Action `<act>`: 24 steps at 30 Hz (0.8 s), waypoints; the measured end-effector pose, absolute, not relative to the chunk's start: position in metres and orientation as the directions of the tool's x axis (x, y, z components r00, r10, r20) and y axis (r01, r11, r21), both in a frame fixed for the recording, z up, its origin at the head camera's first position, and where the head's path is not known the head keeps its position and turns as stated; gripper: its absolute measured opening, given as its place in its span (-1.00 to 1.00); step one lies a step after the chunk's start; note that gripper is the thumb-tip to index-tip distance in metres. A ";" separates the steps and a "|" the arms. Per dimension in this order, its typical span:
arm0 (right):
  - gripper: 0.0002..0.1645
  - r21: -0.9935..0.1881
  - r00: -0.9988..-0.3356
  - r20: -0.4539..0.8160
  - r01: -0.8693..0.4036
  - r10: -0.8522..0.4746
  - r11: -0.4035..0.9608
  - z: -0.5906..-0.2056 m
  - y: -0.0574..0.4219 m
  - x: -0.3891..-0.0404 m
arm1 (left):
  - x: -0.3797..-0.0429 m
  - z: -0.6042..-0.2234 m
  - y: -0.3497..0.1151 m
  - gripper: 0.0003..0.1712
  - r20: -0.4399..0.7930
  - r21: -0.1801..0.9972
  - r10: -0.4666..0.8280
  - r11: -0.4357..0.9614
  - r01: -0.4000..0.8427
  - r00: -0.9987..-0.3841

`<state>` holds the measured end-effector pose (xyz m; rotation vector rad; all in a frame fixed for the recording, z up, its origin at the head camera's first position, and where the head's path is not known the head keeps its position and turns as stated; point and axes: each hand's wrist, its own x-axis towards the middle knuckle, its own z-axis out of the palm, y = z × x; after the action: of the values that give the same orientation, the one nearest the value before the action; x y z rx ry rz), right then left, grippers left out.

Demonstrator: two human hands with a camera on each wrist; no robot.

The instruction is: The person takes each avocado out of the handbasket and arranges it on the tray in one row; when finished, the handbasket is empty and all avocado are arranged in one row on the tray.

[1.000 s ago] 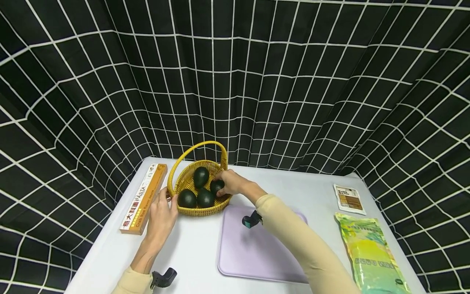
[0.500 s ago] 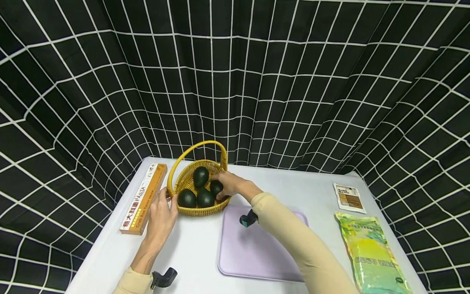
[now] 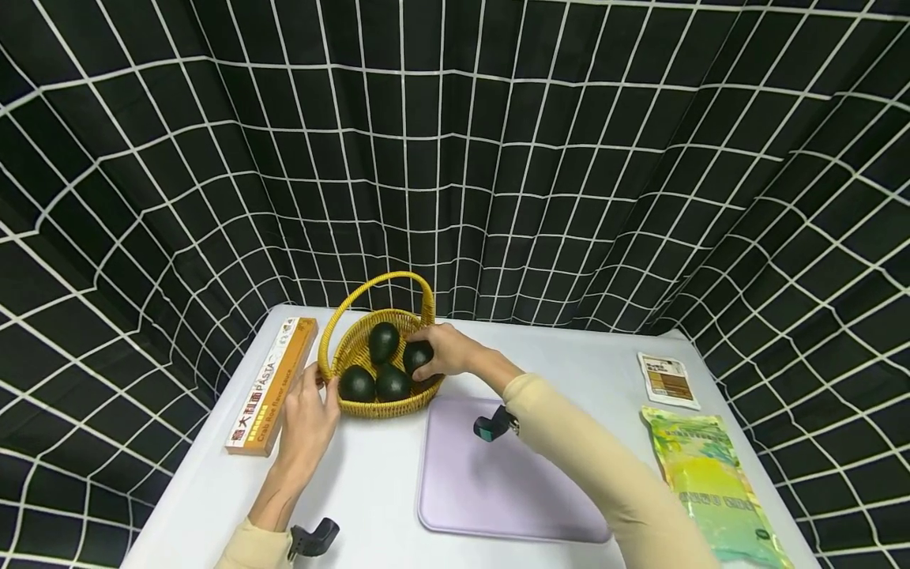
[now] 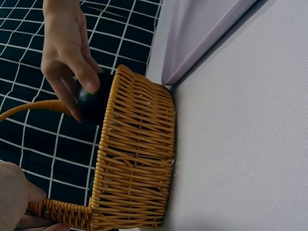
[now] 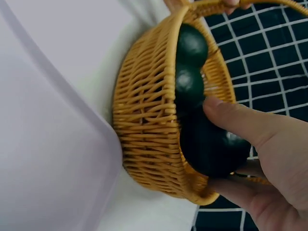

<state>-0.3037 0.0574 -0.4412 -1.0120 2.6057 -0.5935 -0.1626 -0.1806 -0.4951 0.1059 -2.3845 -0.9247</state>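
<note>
Leftmost, one orange-and-white pasta box (image 3: 270,387) lies at a slant near the left edge of the white table (image 3: 377,474), with a narrow strip of tabletop outside it. Just right of the box, the person's left grip (image 3: 309,419), a bare hand, pinches the foot of the handle (image 3: 351,300) of one yellow wicker basket (image 3: 387,409). The basket stands upright near the table's back edge, and a broad stretch of bare tabletop lies in front of it. Four dark green, avocado-like fruits are at the basket: three rest inside, and the fourth, the held fruit (image 5: 209,149), is at the right rim, partly above it. The right grip (image 3: 455,350) has thumb and fingers around that fruit. Close by the basket's front right is the corner of one lilac tray (image 3: 490,482), the forearm crossing above; whether they touch is unclear. Bare table runs behind the tray and along its right. Near the right edge lie two packages: one small brown-and-white packet (image 3: 668,381) and, in front, one larger green-yellow bag (image 3: 714,482).
</note>
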 end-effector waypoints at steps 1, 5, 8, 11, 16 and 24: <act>-0.11 -0.476 -0.712 -0.106 -0.577 -0.694 0.664 -0.438 0.059 -0.301 | -0.163 -0.495 -0.181 -0.54 0.485 0.640 -0.269 0.758 0.128 -0.832; -0.13 -0.501 -0.709 -0.081 -0.579 -0.700 0.644 -0.426 0.069 -0.289 | -0.163 -0.495 -0.182 -0.54 0.485 0.640 -0.264 0.757 0.132 -0.834; -0.13 -0.511 -0.709 -0.057 -0.584 -0.702 0.631 -0.419 0.078 -0.279 | -0.163 -0.494 -0.183 -0.54 0.487 0.637 -0.260 0.759 0.135 -0.834; -0.14 -0.517 -0.710 -0.038 -0.588 -0.703 0.622 -0.416 0.087 -0.268 | -0.162 -0.493 -0.184 -0.54 0.490 0.633 -0.256 0.762 0.139 -0.833; -0.14 -0.558 -0.727 -0.034 -0.555 -0.686 0.616 -0.416 0.100 -0.247 | -0.161 -0.492 -0.186 -0.54 0.494 0.631 -0.252 0.762 0.145 -0.832; -0.11 -0.629 -0.768 -0.064 -0.464 -0.637 0.624 -0.429 0.116 -0.214 | -0.162 -0.493 -0.186 -0.53 0.521 0.609 -0.234 0.776 0.165 -0.821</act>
<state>-0.2138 0.1162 -0.4285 -0.8929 2.5683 -0.8779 -0.1622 -0.1862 -0.4933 0.0512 -2.3744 -0.8876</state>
